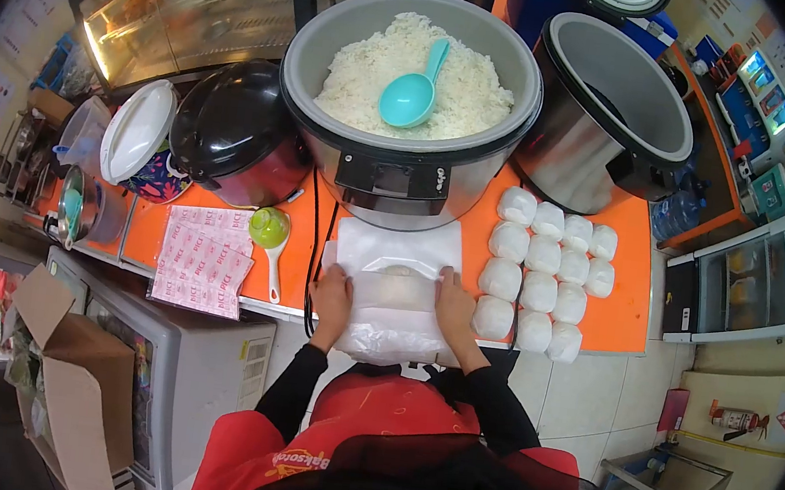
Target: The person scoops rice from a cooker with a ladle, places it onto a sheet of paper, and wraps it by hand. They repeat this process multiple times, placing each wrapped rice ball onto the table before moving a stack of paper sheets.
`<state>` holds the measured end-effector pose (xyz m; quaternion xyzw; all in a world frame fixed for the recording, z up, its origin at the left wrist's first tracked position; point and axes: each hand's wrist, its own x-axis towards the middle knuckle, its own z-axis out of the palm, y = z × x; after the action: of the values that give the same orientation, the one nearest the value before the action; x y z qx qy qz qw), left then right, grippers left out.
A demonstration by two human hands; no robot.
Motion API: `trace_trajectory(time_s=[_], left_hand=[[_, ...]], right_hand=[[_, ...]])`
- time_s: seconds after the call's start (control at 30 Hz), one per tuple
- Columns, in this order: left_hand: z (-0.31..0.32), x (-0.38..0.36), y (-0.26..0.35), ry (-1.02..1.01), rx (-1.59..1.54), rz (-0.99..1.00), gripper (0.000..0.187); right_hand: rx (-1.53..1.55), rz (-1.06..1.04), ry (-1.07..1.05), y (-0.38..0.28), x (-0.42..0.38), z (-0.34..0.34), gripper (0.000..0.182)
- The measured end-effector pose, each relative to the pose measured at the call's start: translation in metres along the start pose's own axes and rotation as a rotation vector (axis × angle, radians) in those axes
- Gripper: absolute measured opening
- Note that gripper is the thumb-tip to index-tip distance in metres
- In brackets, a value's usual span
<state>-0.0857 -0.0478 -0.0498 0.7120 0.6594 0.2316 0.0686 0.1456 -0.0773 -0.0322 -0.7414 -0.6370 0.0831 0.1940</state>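
Observation:
In front of me at the counter's near edge lies a stack of white wrapping paper [402, 242]. My left hand [332, 298] and my right hand [456, 312] grip the left and right sides of a sheet of wrapping paper [392, 293] folded over its middle. A pale rounded lump shows faintly under the fold; its kind is hidden. Just beyond stands a large rice cooker [400, 183] full of white rice [358, 77], with a turquoise scoop [409, 100] lying on top. Right of my right hand, several white wrapped bundles [544, 253] sit in rows.
An open second cooker [609, 125] stands at the right. Left are pink printed wrappers [202, 257], a green scoop [268, 229] with a white handle, a closed black-lidded cooker [241, 131] and a glass display case [187, 9]. An open cardboard box [86, 384] sits lower left.

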Motion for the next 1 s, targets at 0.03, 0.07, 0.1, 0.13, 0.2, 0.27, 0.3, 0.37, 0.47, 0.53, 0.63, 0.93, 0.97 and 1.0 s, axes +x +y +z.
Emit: trace_trajectory(time_s=[0.03,0.07,0.1,0.13,0.2,0.27,0.3,0.37,0.47,0.53,0.63,0.93,0.97,1.0], left_hand=[[-0.008,-0.007,0.001,0.161,-0.038,0.041,0.021],[-0.014,-0.020,0.009,0.195,-0.343,-0.213,0.025],[-0.017,-0.036,0.023,0.223,-0.648,-0.470,0.028],[-0.022,-0.042,0.037,0.247,-0.954,-0.728,0.032],[-0.038,-0.031,0.054,-0.079,-1.417,-1.484,0.031],[-0.028,-0.025,0.050,-0.215,-1.645,-1.700,0.032],[0.002,-0.025,0.034,-0.153,-1.664,-1.533,0.033],[0.048,-0.024,0.008,0.079,-1.457,-1.246,0.034],[0.033,-0.029,0.008,0.176,-1.403,-1.144,0.035],[0.035,-0.038,-0.015,-0.006,-1.146,-0.923,0.036],[0.057,-0.016,-0.062,-0.205,-0.711,-0.471,0.032],[0.033,0.064,-0.044,-0.511,-1.209,-0.475,0.008],[0.037,0.060,-0.047,-0.447,-1.124,-0.463,0.014],[0.037,0.057,-0.046,-0.385,-1.039,-0.451,0.020]], right_hand=[[0.052,-0.001,0.050,-0.004,0.000,-0.007,0.019],[0.059,-0.113,0.105,-0.002,-0.005,-0.005,0.023],[0.064,-0.225,0.160,0.003,-0.014,-0.002,0.028],[0.068,-0.339,0.214,0.004,-0.017,-0.003,0.032],[0.272,-0.330,0.114,-0.008,-0.010,-0.005,0.037],[0.363,-0.271,0.039,-0.017,-0.002,0.002,0.042],[0.352,-0.220,0.013,-0.015,0.002,0.015,0.044],[0.315,-0.173,-0.035,-0.014,0.004,0.021,0.047],[0.269,-0.179,-0.072,-0.012,-0.001,0.019,0.048],[0.284,-0.170,-0.058,-0.010,-0.006,0.021,0.048],[0.232,-0.159,-0.017,-0.013,0.009,0.005,0.049],[-0.272,-0.666,-0.279,-0.026,0.104,0.015,0.055],[-0.296,-0.673,-0.291,-0.027,0.109,0.021,0.050],[-0.319,-0.679,-0.305,-0.031,0.112,0.021,0.045]])
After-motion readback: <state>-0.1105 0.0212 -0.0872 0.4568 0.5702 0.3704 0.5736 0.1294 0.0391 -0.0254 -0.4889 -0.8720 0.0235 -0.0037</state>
